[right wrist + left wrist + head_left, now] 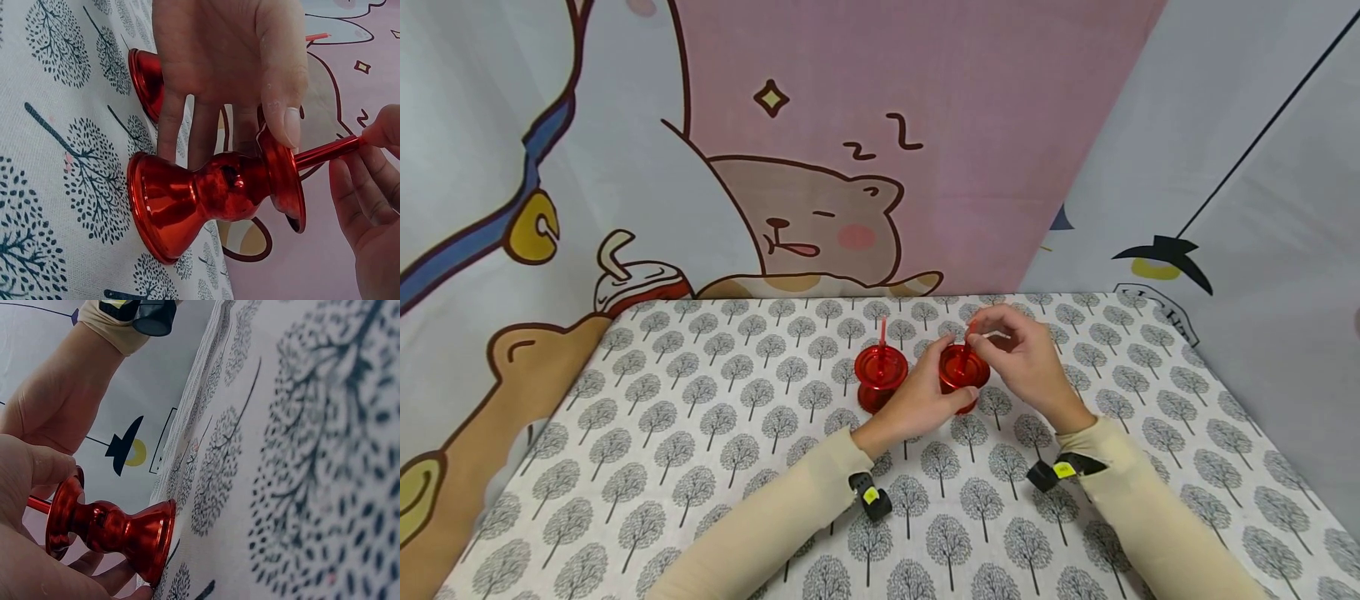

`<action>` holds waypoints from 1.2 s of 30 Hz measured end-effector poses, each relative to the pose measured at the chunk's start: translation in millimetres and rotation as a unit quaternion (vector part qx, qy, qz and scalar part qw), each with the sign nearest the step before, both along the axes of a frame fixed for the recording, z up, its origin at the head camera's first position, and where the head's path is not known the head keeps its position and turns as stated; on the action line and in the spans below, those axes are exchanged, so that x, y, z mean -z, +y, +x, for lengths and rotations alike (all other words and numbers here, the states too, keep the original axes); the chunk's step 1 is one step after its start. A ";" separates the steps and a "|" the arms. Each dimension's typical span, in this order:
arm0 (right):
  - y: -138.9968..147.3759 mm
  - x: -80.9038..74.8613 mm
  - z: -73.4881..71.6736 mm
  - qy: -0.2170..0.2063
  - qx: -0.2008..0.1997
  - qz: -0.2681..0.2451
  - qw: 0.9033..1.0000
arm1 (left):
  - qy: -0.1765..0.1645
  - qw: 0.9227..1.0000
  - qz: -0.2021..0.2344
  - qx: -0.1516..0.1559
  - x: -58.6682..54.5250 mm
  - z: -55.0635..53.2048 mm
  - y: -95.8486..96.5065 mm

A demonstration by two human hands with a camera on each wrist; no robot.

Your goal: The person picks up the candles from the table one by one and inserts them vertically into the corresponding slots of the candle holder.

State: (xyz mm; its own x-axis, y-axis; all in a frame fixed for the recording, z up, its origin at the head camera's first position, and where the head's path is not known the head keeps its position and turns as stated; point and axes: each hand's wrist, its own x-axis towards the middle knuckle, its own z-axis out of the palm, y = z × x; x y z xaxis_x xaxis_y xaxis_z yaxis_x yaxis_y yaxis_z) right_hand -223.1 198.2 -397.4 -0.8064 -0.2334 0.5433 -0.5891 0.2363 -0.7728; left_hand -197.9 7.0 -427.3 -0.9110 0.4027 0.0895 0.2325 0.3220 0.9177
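A shiny red candle holder (958, 379) stands upright on the table, with a round dish on top, a waisted stem and a flared base. My left hand (925, 392) grips it around the dish and stem. In the right wrist view its thumb presses on the dish rim, fingers behind the stem. From the dish centre rises a thin red tube (328, 153). Its top end is pinched between the thumb and fingers of my right hand (1022, 354). A matching red candle holder (880, 367) stands just left of my left hand, with its own thin red stick (883, 333) upright.
The table is covered by a white cloth (700, 467) printed with grey trees. Behind it hangs a curtain (985, 150) with cartoon animals, meeting the table's back edge. Black wrist cameras sit on both sleeves (775, 517).
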 end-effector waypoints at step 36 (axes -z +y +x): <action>4.1 2.0 -4.4 0.062 -0.001 0.043 0.997 | 0.002 1.000 -0.011 0.003 0.3 -0.9 -0.1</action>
State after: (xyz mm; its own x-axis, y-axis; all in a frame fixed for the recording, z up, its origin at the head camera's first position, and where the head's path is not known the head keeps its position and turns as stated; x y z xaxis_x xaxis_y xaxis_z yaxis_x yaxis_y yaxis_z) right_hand -227.5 202.3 -399.5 -0.7336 -0.2846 0.6171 -0.6795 0.2968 -0.6709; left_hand -198.7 6.9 -427.5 -0.9082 0.4098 0.0852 0.2388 0.3403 0.9095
